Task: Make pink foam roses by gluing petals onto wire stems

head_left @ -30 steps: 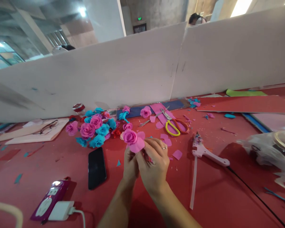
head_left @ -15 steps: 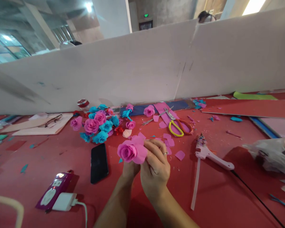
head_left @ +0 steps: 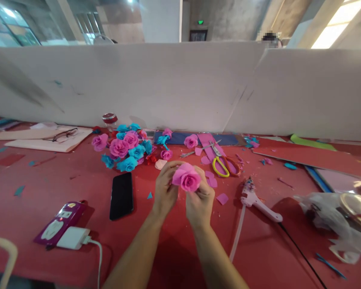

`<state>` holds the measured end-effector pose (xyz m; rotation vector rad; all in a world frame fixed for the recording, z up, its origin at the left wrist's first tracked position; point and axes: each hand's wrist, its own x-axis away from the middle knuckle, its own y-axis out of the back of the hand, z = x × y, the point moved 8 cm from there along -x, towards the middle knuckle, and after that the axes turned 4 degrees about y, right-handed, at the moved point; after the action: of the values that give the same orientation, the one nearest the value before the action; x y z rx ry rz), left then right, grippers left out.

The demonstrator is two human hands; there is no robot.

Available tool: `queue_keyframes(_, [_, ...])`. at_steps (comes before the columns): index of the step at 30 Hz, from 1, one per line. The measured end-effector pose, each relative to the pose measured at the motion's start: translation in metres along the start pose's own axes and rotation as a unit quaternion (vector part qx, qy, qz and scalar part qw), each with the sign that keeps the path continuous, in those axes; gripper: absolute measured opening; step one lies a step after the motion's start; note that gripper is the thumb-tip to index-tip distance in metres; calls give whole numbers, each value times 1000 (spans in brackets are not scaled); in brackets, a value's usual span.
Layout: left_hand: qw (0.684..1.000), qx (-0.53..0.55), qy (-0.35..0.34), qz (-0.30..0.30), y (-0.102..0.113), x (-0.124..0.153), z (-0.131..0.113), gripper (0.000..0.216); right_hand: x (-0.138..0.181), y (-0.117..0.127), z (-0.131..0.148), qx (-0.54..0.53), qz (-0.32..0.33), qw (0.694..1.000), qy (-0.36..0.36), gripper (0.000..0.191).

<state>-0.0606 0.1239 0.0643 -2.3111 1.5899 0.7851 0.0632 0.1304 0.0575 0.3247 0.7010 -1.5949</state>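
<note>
Both my hands hold one pink paper rose (head_left: 187,178) above the red table (head_left: 48,188). My left hand (head_left: 164,190) curls round the flower's left side, fingers closed on its petals. My right hand (head_left: 200,200) grips it from below and the right, fingers pinched on the base. The bloom faces toward me. Loose pink petal pieces (head_left: 222,198) lie just right of my hands.
A cluster of pink and blue paper roses (head_left: 124,148) lies behind a black phone (head_left: 121,195). Yellow-handled scissors (head_left: 220,163) and a pink glue gun (head_left: 257,202) sit to the right. A power strip with charger (head_left: 64,228), glasses (head_left: 61,135) and a white divider wall (head_left: 180,88) are around.
The rose has turned from leaning left to facing me, and my left hand has come up round its side. The view has shifted.
</note>
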Motion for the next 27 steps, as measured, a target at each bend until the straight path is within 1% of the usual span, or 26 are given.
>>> queue_keyframes(2, [1000,-10,-17,-15,0,0,-6,17,1,5,-23,-56,-36,994,-89,9])
queue_keyframes(5, [998,-45,-28,-37,-1,2,-11,27,4,7,-47,-149,-93,966,-189,7])
queue_keyframes(8, [995,-61,-65,-40,-4,5,-18,29,6,2,-58,-229,-120,935,-243,9])
queue_keyframes(11, [992,-75,-84,-48,-4,7,-22,31,8,-4,-63,-269,-127,913,-280,13])
queue_keyframes(13, [990,-86,-91,-58,-3,8,-23,31,10,-6,-64,-275,-125,908,-292,16])
queue_keyframes(15, [988,-95,-102,-68,-1,10,-26,31,12,-6,-64,-269,-117,910,-292,15])
queue_keyframes(18, [984,-102,-124,-76,-1,14,-30,30,11,-5,-61,-248,-102,921,-283,13])
queue_keyframes(22, [980,-117,-148,-70,0,18,-33,35,8,-3,-52,-200,-87,940,-261,17])
queue_keyframes(24, [970,-146,-182,-73,1,20,-38,39,6,-3,-47,-192,-75,947,-248,18])
queue_keyframes(27, [947,-184,-249,-90,4,28,-49,44,6,-3,-44,-173,-49,957,-226,17])
